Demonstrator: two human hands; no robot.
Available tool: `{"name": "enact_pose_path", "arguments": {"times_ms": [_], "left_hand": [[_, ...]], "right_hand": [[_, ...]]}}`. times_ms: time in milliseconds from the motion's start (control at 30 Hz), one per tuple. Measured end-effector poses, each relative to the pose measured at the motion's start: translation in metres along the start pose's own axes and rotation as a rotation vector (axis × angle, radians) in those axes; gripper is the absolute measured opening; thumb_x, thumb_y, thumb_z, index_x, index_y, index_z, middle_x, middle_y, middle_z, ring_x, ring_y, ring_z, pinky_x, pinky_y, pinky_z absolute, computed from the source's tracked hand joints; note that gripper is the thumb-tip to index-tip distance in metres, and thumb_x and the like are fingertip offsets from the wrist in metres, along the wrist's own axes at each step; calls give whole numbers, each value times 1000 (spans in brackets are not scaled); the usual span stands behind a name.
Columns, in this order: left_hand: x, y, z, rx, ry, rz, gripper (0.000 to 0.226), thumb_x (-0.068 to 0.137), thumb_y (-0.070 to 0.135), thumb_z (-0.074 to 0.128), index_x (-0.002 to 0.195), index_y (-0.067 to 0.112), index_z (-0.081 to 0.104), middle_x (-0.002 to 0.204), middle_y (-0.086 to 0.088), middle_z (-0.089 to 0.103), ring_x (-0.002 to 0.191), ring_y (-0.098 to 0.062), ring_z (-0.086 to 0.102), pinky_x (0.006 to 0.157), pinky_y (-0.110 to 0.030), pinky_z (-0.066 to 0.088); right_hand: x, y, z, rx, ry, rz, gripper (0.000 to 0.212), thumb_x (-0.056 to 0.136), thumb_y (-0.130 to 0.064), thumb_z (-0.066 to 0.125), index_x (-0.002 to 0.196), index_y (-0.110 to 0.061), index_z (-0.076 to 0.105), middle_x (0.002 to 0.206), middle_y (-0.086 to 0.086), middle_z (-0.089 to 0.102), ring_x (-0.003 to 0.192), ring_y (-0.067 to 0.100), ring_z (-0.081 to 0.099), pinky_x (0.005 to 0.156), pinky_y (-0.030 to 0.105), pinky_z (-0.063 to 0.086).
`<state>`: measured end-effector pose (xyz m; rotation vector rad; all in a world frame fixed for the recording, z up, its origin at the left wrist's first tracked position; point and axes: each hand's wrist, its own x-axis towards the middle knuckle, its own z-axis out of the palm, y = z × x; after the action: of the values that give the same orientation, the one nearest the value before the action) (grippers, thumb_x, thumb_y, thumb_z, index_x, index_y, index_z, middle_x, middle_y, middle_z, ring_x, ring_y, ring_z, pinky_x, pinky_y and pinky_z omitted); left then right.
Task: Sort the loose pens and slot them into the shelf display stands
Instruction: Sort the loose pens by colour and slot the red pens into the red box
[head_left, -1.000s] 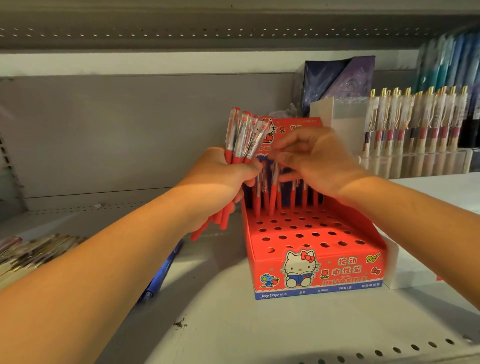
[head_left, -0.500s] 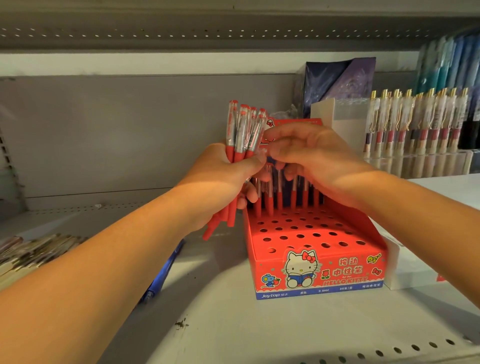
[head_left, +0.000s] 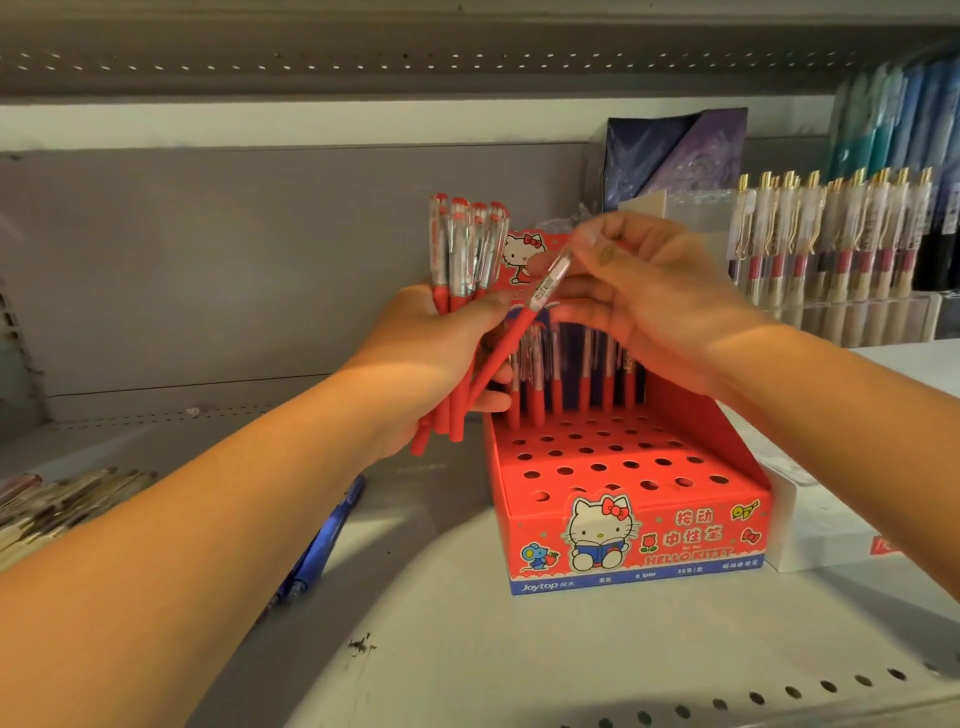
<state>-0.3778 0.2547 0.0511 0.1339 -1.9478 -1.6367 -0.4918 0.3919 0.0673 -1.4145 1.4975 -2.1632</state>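
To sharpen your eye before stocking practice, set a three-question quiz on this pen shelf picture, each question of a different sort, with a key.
1. True or false: the right hand holds nothing.
2. Which row of holes in the red box is filled? A front, B back, C middle.
3. Fill in: a loose ___ pen lies on the shelf, left of the box.
Key: 1 false, it pinches one red pen while the left hand grips a bundle. 2 B. 3 blue pen.
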Motion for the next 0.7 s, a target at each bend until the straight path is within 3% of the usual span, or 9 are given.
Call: {"name": "enact_pose_path", "arguments": {"times_ms": [100, 167, 300, 467, 600, 700], "left_hand": [[0, -1, 1, 69, 21, 18, 13, 95, 31, 62, 86, 21, 64, 58, 7, 66, 51, -10, 64, 49, -33, 57], [0, 0, 2, 93, 26, 26, 17, 96, 30, 61, 84, 18, 62, 63, 1, 63, 48, -11, 60, 47, -33, 56], [0, -1, -1, 177, 25, 37, 24, 98, 27, 58, 77, 16, 55, 58, -1, 53, 41, -14, 48, 42, -27, 47], [-4, 1, 2, 141, -67, 44, 28, 98, 31, 58, 77, 15, 49, 54, 1, 46, 38, -13, 33, 36, -21, 31], [-5, 2, 1, 69, -91, 7, 30, 96, 41, 58, 85, 15, 51, 53, 1, 44, 38, -12, 31, 36, -19, 27], [-5, 3, 0, 29, -89, -18, 24, 96, 34, 58, 84, 14, 52, 54, -2, 44, 37, -13, 31, 38, -18, 27]], "right_hand": [[1, -1, -3, -50, 100, -35, 4, 94, -13, 59, 94, -10, 56, 91, 13, 73, 74, 22, 72, 58, 27, 58], [3, 0, -5, -96, 157, -71, 2, 96, -12, 58, 95, -10, 58, 88, 11, 72, 74, 22, 72, 59, 32, 59], [5, -1, -12, -302, 232, -127, 4, 94, -15, 62, 93, -15, 58, 84, 6, 73, 74, 21, 73, 57, 35, 61], [7, 6, -20, -600, 242, -162, 11, 92, -18, 67, 88, -20, 57, 88, 6, 70, 74, 8, 72, 52, 26, 59], [11, 11, -24, -729, 267, -155, 11, 90, -20, 70, 92, -17, 59, 89, 9, 67, 72, 14, 70, 55, 31, 60], [12, 15, -26, -713, 284, -155, 12, 90, -20, 70, 90, -17, 59, 90, 12, 66, 76, 18, 70, 56, 35, 61]]}}
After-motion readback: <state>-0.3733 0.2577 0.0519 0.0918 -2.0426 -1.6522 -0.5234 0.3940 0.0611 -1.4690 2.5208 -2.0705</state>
